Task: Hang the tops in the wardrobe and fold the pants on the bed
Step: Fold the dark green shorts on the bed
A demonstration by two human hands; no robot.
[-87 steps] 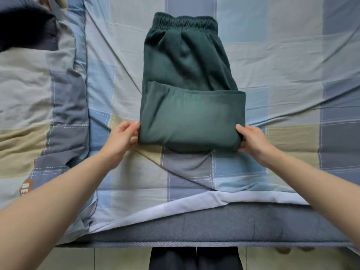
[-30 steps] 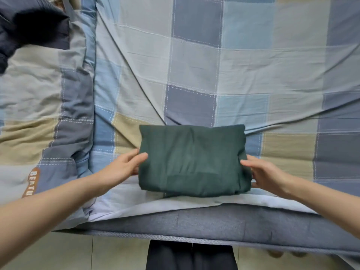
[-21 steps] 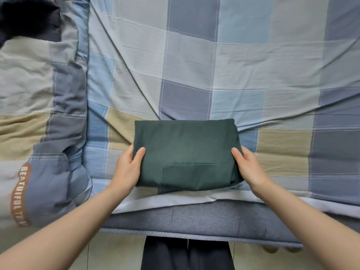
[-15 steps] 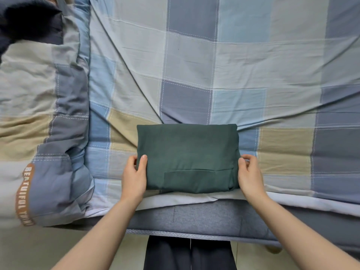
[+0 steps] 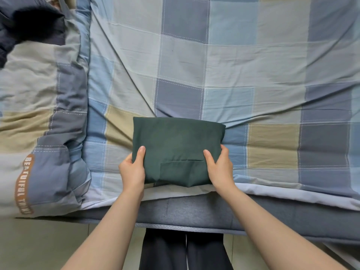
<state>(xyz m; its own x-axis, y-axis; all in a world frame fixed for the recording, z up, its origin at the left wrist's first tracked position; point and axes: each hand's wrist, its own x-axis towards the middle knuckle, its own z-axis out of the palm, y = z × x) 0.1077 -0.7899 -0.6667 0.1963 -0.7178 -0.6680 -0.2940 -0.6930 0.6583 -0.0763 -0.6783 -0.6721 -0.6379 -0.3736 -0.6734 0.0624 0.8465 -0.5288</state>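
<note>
Fingers of the left hand (image 5: 132,170) and right hand (image 5: 221,168) disappear beneath the folded green pants (image 5: 178,147), and a dark garment (image 5: 33,22) is cropped at the top-left corner.

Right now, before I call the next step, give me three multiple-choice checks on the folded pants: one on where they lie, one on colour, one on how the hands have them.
1. Where do the folded pants lie?
A. near the bed's front edge, on the plaid sheet
B. on the quilt at the left
C. on the floor

2. What colour are they?
A. navy
B. dark green
C. beige

3. How are the hands on them?
A. only the left hand touches them
B. both hands hover above them
C. left hand and right hand grip the two sides, thumbs on top

Answers:
1 A: the bundle sits on the sheet just beyond the mattress edge, clear of the quilt.
2 B: the cloth is dark green.
3 C: each thumb lies on the top face, and each hand wraps a side edge.
</note>
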